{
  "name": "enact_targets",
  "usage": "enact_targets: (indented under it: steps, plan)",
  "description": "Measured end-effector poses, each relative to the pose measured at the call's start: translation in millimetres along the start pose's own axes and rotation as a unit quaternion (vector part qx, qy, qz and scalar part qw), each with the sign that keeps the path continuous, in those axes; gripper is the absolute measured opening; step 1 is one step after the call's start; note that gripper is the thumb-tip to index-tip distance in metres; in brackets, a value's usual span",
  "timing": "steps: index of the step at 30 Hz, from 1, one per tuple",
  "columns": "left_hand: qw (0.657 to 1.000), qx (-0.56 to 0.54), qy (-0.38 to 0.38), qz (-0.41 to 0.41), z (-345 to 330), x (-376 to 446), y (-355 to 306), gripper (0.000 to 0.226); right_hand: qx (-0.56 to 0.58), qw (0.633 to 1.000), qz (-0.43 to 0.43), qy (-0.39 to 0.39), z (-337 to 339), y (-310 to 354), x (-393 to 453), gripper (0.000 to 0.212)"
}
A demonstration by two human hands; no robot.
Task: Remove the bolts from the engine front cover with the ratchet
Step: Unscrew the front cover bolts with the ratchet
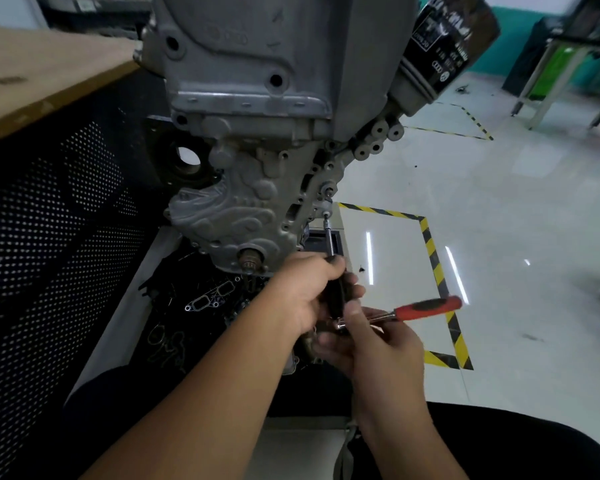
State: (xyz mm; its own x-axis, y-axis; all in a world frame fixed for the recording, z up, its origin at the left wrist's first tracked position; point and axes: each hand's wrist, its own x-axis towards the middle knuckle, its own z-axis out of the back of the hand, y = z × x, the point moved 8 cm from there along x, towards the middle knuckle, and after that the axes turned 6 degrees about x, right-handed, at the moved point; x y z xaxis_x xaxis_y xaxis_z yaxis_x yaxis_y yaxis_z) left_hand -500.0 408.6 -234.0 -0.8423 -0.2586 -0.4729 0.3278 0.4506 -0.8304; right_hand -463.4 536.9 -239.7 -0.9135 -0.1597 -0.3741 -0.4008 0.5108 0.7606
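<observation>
Bolts on the front cover (236, 209) are partly out, judging by several empty holes. One bolt (326, 213), beyond the fingers, is engaged by the extension bar (330, 242). The left hand (312, 292) is wrapped round the black grip; the ratchet (426, 308) is pinched by the right hand (371, 337).

One engine (257, 140), one ratchet (426, 308) with a red handle, one black oil filter (444, 43) far right, two hands, left (305, 289) and right (378, 337), perhaps two gaskets (210, 299) in the near tray (118, 306)
</observation>
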Motion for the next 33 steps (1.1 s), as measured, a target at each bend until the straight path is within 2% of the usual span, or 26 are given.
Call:
enact_targets:
  steps: [1,3,4,6,7,8,10,12,13,15,17,18,21,23,25,27,28,31,32,33]
  plan:
    - [1.0,0.008,-0.015,-0.004,3.9,0.6,-1.3,0.009,-0.044,0.998,0.048,-0.01,1.5,3.4,-0.2,0.014]
    - [0.999,0.017,-0.038,-0.015,9.2,1.3,-2.2,0.014,-0.069,0.996,0.044,-0.022,3.7,-4.1,-0.5,0.011]
    - [0.999,0.018,-0.043,-0.019,9.3,1.7,-2.4,0.016,-0.014,1.0,-0.02,-0.012,-0.4,-13.4,-1.2,0.012]
    - [0.999,0.004,-0.036,-0.013,6.4,1.9,-0.8,0.019,0.15,0.974,-0.168,-0.016,-8.2,-28.9,-5.8,0.023]
    - [1.0,-0.007,-0.028,-0.007,4.6,1.9,-0.5,0.02,0.18,0.964,-0.192,-0.022,-8.7,-29.9,-6.5,0.026]
    - [1.0,-0.018,-0.022,-0.004,3.9,2.8,-0.7,0.021,0.163,0.971,-0.174,-0.019,-8.3,-27.0,-5.0,0.027]
    - [0.999,-0.025,-0.028,-0.003,4.0,5.5,0.6,0.021,0.051,0.997,-0.054,-0.011,-2.7,-14.1,1.7,0.018]
    - [0.999,-0.019,-0.047,-0.011,6.5,7.2,3.0,0.02,-0.038,0.998,0.041,-0.016,-0.5,-7.3,-0.1,0.013]
    - [0.998,-0.017,-0.056,-0.012,7.4,7.3,3.1,0.019,-0.03,0.999,0.037,-0.026,1.8,-12.2,0.4,0.016]
    - [0.998,-0.022,-0.059,-0.006,8.0,8.3,3.2,0.017,0.056,0.997,-0.054,-0.014,-2.6,-27.4,-4.7,0.016]
    - [0.999,-0.029,-0.042,0.004,5.8,7.8,2.3,0.018,0.191,0.966,-0.173,-0.023,-6.2,-36.3,-7.9,0.027]
    - [0.999,-0.026,-0.032,0.004,4.5,8.2,1.5,0.021,0.209,0.959,-0.19,-0.033,-4.2,-36.2,-8.1,0.031]
    - [0.999,-0.019,-0.047,-0.012,4.8,9.9,1.1,0.031,0.151,0.981,-0.112,-0.04,4.4,-30.4,-0.5,0.021]
    - [0.998,-0.031,-0.058,-0.012,3.4,9.6,2.8,0.023,0.126,0.989,-0.047,-0.061,9.1,-20.9,0.8,0.016]
    - [0.998,-0.038,-0.054,-0.013,1.9,9.9,2.4,0.018,0.135,0.985,-0.099,-0.05,6.4,-21.8,1.5,0.016]
    - [0.999,-0.043,-0.024,-0.013,-1.1,10.4,-0.5,0.016,0.211,0.954,-0.213,-0.013,-4.7,-27.7,-6.1,0.022]
    - [0.998,-0.056,-0.004,-0.005,-3.6,9.9,-1.3,0.013,0.214,0.951,-0.225,-0.001,-6.8,-26.8,-8.4,0.021]
    - [0.998,-0.068,0.016,0.006,-9.7,10.3,-2.4,0.011,0.131,0.988,-0.082,-0.017,2.1,-12.4,-0.3,0.01]
    - [0.998,-0.067,0.011,0.004,-10.3,10.7,-2.6,0.011,0.107,0.993,-0.052,-0.029,3.9,-8.3,2.6,0.01]
    - [0.998,-0.065,0.002,0.001,-9.9,11.7,-2.8,0.012,0.106,0.992,-0.059,-0.035,5.5,-10.9,5.2,0.01]
